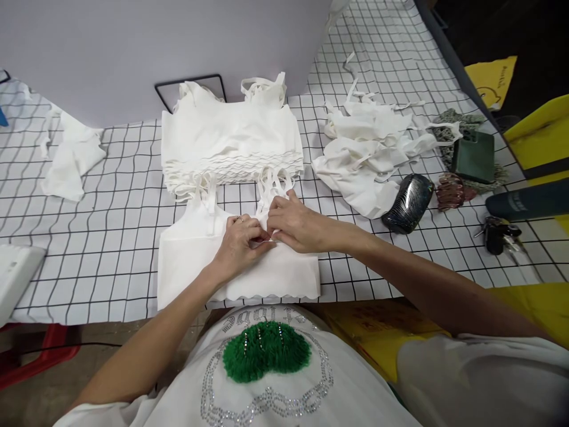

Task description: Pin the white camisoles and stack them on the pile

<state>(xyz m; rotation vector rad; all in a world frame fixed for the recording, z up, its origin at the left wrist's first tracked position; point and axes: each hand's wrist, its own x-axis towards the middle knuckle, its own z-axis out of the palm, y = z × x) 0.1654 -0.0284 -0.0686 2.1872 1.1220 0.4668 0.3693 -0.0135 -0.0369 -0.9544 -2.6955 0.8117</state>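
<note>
On the white top (195, 267), both hands (271, 231) pinch its strap (272, 191).

white top (186, 267) on a white tablecloth (111, 237) with a black grid, white stack (229, 145) behind it, shiny black case (406, 203), dark green phone (474, 155), yellow bag (540, 133)

Left hand (240, 240) and right hand (297, 225) pinch white top (186, 261).
</note>
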